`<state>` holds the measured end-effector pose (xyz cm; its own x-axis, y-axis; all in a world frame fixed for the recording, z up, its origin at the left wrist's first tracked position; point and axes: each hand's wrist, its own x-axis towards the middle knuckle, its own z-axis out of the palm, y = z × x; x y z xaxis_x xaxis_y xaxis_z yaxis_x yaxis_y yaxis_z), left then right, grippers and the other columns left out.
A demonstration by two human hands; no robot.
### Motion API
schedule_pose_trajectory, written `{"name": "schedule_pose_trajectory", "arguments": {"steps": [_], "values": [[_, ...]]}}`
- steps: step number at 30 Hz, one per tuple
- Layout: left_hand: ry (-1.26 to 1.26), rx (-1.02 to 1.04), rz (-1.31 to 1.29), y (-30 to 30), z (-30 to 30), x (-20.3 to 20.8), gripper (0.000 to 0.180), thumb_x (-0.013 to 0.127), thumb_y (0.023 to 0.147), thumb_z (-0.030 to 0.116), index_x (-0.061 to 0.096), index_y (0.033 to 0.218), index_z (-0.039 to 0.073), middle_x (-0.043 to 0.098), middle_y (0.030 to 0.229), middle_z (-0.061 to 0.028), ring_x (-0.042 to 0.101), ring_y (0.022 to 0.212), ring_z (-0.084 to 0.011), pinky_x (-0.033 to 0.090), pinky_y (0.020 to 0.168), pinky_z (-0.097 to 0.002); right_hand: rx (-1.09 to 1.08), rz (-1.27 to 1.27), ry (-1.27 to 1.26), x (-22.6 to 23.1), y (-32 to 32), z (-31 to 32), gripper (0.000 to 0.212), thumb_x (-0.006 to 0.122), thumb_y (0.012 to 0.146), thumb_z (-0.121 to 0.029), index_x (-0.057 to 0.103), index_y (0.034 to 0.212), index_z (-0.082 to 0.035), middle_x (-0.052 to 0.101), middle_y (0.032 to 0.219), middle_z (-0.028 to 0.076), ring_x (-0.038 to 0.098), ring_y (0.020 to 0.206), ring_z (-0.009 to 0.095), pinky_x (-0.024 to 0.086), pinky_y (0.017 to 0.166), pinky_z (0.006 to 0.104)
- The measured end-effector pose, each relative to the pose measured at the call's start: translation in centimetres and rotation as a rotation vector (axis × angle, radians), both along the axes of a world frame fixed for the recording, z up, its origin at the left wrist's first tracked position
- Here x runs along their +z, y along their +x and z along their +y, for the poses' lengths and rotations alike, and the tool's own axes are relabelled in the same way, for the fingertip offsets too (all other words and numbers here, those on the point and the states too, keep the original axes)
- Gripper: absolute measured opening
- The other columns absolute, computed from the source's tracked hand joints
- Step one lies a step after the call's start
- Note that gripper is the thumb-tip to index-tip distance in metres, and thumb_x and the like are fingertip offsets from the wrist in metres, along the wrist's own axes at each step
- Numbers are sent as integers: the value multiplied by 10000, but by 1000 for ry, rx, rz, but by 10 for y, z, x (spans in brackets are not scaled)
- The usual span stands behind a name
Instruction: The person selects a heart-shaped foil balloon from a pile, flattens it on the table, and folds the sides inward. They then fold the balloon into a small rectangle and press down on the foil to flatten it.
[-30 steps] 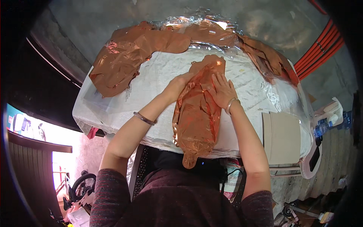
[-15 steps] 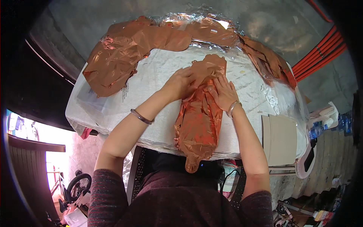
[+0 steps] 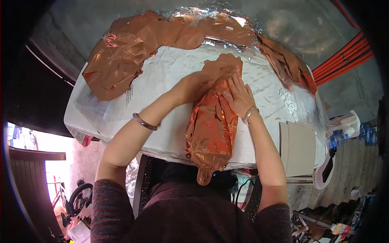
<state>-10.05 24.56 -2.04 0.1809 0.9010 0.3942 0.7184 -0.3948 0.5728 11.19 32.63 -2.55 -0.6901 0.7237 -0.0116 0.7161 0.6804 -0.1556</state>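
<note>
A flat, copper-coloured foil balloon point(image 3: 214, 133) lies lengthwise before me, its narrow tail hanging over the near table edge. My right hand point(image 3: 240, 96) rests on its right side near the upper part, fingers stretched out and lying flat on the foil. My left hand point(image 3: 196, 87) is at the balloon's left edge, level with the right one. Motion smears its fingers, so I cannot make out whether they grip the foil. Creases run across the foil between both hands.
More copper foil balloons lie along the table's far side: a large one point(image 3: 117, 56) at left, one in clear wrapping point(image 3: 229, 30) at the back, folded ones point(image 3: 285, 60) at right. A beige folder-like panel point(image 3: 298, 148) lies at the right on the white-covered table point(image 3: 162, 77).
My left hand has shifted slightly and its fingers are now blurred. The right hand stays flat on the foil. The whole view has moved a little.
</note>
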Motion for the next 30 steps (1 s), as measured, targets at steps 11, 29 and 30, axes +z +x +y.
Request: {"name": "schedule_pose_trajectory", "arguments": {"steps": [11,29,30], "values": [[-621,261,-596,25,-118,29,171,625,902,106,604,1041,8,566,732,40,501,629,-36,424,563,-195,-2,20,57,-3,3,6,627,371,961,-462,269,1473,-113,171,1558,98,138,1443,238,163,1141,451],[-422,545,-507,92,-170,33,351,599,829,-40,501,1163,11,547,795,-38,585,668,-117,500,588,-256,-30,26,-43,-6,0,8,682,313,951,-530,213,1491,-125,132,1568,74,90,1449,221,103,1161,442],[-345,555,-329,94,-171,31,372,582,821,-47,510,1182,8,559,807,-72,601,668,-156,508,607,-289,-31,36,-44,-6,-1,8,682,313,951,-530,213,1491,-125,132,1568,74,90,1449,221,103,1161,442]]}}
